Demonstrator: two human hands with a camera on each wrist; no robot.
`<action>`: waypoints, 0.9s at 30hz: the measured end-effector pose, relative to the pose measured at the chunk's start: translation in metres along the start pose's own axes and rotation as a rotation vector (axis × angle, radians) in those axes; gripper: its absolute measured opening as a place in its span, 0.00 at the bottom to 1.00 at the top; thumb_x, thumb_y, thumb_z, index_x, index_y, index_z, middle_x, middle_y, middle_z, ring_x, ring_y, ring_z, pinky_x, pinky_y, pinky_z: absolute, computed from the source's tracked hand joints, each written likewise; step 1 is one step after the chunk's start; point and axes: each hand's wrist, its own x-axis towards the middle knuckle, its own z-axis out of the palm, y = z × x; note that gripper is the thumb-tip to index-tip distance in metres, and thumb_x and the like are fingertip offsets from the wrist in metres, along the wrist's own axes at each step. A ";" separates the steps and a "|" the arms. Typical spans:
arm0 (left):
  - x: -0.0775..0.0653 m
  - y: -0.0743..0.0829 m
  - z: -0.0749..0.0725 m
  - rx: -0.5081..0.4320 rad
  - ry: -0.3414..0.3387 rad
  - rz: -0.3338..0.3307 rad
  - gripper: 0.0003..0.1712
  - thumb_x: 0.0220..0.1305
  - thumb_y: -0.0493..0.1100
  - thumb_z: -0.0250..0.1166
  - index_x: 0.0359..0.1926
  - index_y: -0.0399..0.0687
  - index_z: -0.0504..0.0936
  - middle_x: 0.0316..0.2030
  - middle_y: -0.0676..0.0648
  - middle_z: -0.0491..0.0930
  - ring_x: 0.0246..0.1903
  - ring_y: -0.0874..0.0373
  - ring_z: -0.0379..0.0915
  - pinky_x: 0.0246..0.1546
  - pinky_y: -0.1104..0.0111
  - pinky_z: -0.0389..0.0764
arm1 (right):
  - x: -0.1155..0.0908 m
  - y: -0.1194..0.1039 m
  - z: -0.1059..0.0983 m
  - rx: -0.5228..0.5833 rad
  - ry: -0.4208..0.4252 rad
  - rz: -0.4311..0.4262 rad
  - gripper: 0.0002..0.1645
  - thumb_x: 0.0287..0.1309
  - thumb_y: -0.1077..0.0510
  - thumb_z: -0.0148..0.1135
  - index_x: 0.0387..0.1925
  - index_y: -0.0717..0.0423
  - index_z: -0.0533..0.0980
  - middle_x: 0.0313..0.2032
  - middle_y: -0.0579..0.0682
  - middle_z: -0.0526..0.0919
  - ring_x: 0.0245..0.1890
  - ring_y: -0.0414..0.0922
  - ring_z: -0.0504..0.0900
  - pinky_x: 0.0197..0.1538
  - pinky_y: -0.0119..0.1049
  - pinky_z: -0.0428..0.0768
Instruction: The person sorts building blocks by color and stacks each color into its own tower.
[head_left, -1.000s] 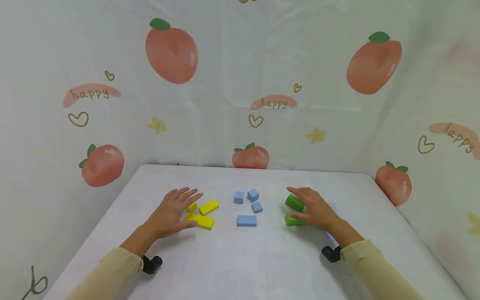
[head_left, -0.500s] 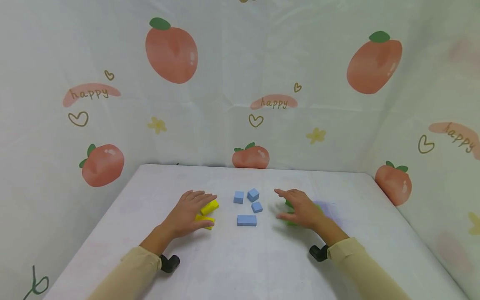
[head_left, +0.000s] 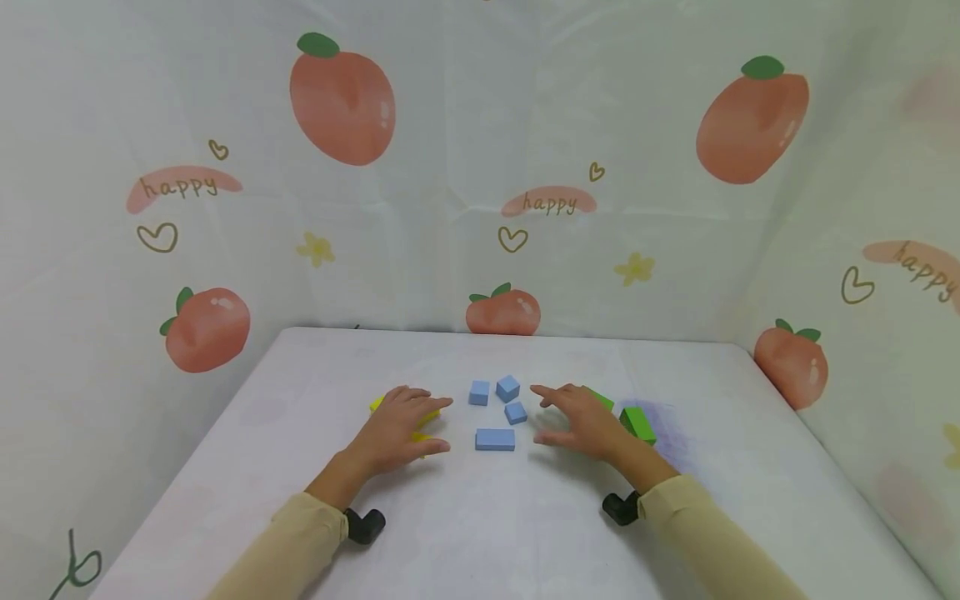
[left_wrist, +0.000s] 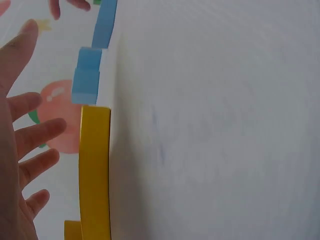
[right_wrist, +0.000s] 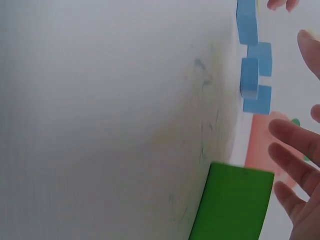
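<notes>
In front of fruit-print curtain (head_left: 480, 125), at white table (head_left: 510, 533). Hovering with left hand (head_left: 393, 429) near yellow blocks (left_wrist: 95, 172), right hand (head_left: 588, 425) near green blocks (right_wrist: 232, 202), gripping nothing in either (fingers spread). Between hands, on table: four blue blocks (head_left: 495, 440), loosely grouped.

Beige sleeves (head_left: 281, 550) end in plain, creased cuffs (head_left: 666, 502); black, round-ended wrist cameras (head_left: 365, 527) jut out beside them.

Yellow block (left_wrist: 95, 170): smooth, low sheen
Green block (right_wrist: 232, 202): smooth, mostly matt
Blue blocks (head_left: 495, 440), frame centre: smooth, matt
Tabletop (head_left: 480, 525): matt, smudged
Backdrop (head_left: 450, 125): matt, creased, cloth-like
Sleeves (head_left: 288, 542), frame bottom: matt cloth
</notes>
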 end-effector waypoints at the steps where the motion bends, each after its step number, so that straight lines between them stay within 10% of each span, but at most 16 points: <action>1: 0.001 0.002 0.001 -0.005 -0.001 0.000 0.37 0.57 0.66 0.65 0.65 0.57 0.75 0.57 0.55 0.77 0.61 0.51 0.64 0.64 0.51 0.57 | 0.001 -0.002 0.000 0.003 -0.006 -0.003 0.45 0.52 0.37 0.69 0.67 0.52 0.68 0.44 0.46 0.83 0.49 0.47 0.75 0.52 0.48 0.74; 27: 0.034 0.043 0.008 -0.260 -0.146 -0.206 0.25 0.59 0.53 0.70 0.57 0.52 0.80 0.47 0.55 0.79 0.45 0.57 0.71 0.47 0.61 0.75 | 0.023 -0.025 0.025 -0.029 -0.104 0.017 0.24 0.52 0.43 0.72 0.48 0.50 0.83 0.42 0.41 0.84 0.47 0.43 0.74 0.50 0.41 0.75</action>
